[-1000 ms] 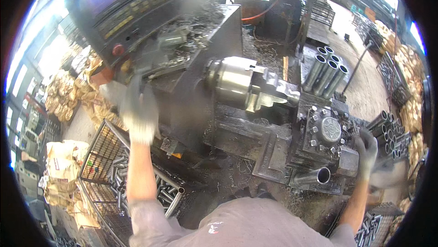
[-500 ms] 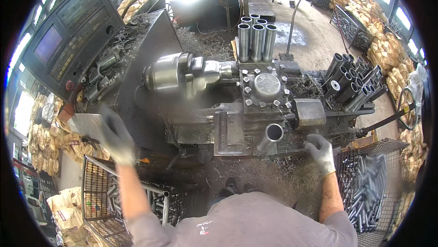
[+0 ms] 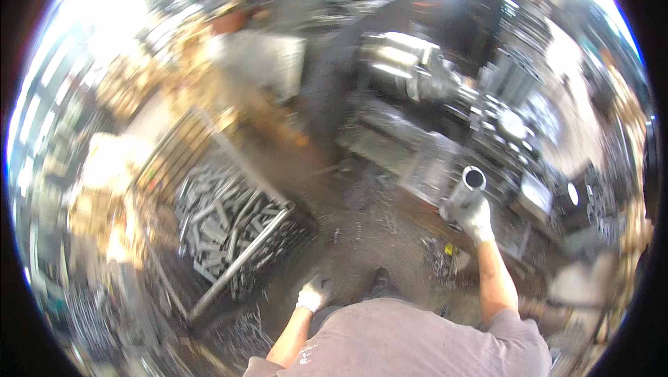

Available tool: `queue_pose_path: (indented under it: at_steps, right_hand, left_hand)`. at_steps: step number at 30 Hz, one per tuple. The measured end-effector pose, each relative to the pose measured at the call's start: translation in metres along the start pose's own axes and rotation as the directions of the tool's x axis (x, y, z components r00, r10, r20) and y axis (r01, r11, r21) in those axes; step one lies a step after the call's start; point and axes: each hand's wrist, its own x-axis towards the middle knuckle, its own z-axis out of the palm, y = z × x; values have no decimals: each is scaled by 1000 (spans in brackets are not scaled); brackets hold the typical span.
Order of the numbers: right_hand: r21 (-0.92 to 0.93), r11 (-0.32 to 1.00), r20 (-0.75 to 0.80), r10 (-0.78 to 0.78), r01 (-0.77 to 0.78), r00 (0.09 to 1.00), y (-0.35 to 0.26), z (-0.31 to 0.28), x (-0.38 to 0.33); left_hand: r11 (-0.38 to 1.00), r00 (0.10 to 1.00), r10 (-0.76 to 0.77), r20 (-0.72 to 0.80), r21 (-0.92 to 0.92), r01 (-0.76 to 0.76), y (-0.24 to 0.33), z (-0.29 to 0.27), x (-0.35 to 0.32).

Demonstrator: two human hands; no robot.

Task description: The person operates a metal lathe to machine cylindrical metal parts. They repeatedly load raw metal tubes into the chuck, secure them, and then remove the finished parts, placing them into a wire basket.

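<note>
Turning has smeared much of the head view. My right hand [image 3: 476,220], in a pale work glove, is wrapped round a short steel tube [image 3: 456,200] that stands upright with its round open end [image 3: 474,178] facing up. The tube is at the front edge of the lathe bed. My left hand [image 3: 316,293], also gloved, hangs low beside my body, to the right of a wire-mesh bin [image 3: 277,222]. Its fingers are too blurred to read, and nothing can be made out in it.
Many cut steel tubes [image 3: 214,213] fill the bin at left. Behind the held tube are the lathe's shiny chuck [image 3: 403,64] and tool turret [image 3: 511,125]. More upright tubes [image 3: 511,74] stand beyond. Metal chips lie on the floor [image 3: 362,227].
The view has swung left. My right hand has closed round the tube that stood apart on the machine. My left hand has dropped from beside the panel to near my body.
</note>
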Motion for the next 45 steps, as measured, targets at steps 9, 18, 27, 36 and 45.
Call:
queue_pose_path:
  at_steps: [9, 18, 27, 36, 45]
  right_hand:
    - [184, 878, 836, -376, 441, 399, -115, 300, -183]
    - [764, 261, 641, -212, 589, -738, -295, 391, -488]
    - [954, 166, 288, -259, 251, -922, -379, 508, -699]
    - [991, 4, 131, 50, 132, -990, -434, 539, -706]
    - [989, 130, -25, -300, -67, -954, -545, 545, -756]
  left_hand:
    - [764, 761, -573, -305, -535, 360, -244, 47, -185]
    - [-165, -124, -966, 225, -913, -372, -305, 253, -367]
    - [-156, -767, 157, 622, -751, -641, -195, 268, -471]
    - [-306, -931, 59, 359, -882, -359, -220, 272, -520]
    - [472, -612, -301, 732, -443, -762, -241, 305, -503]
